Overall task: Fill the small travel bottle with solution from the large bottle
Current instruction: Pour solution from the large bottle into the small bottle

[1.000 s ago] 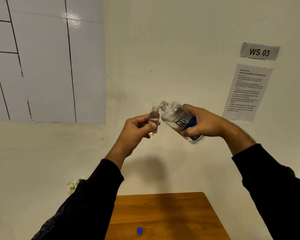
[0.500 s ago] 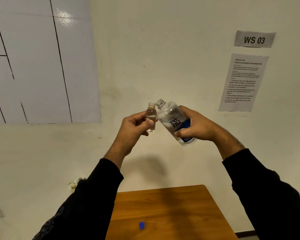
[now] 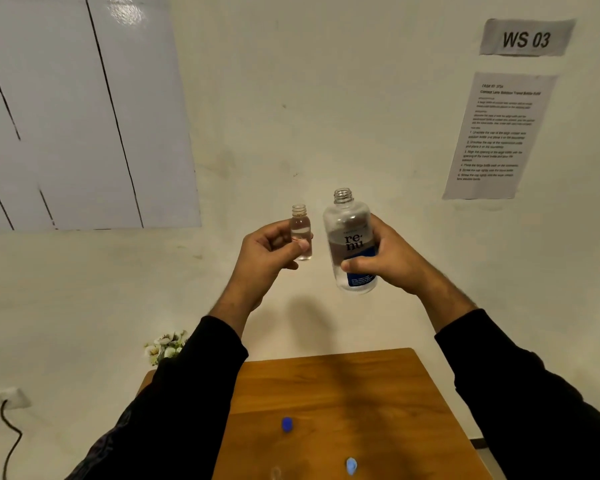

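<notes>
My left hand point(image 3: 264, 258) holds the small travel bottle point(image 3: 301, 233) upright between thumb and fingers; it is open and has clear liquid inside. My right hand point(image 3: 385, 261) is closed around the large bottle point(image 3: 350, 237), also upright and open, just beside the small one but apart from it. Both bottles are above the wooden table point(image 3: 395, 403), where a dark blue cap point(image 3: 287, 424) and a light blue cap point(image 3: 351, 465) lie.

"WS 03" is printed in bold dark letters on a grey sign point(image 3: 526, 38) taped high on the wall. Below it, a printed instruction sheet point(image 3: 498, 135) is fixed (its small type cannot be read). "re-nu" is lettered on the large bottle point(image 3: 350, 241), above a blue label.
</notes>
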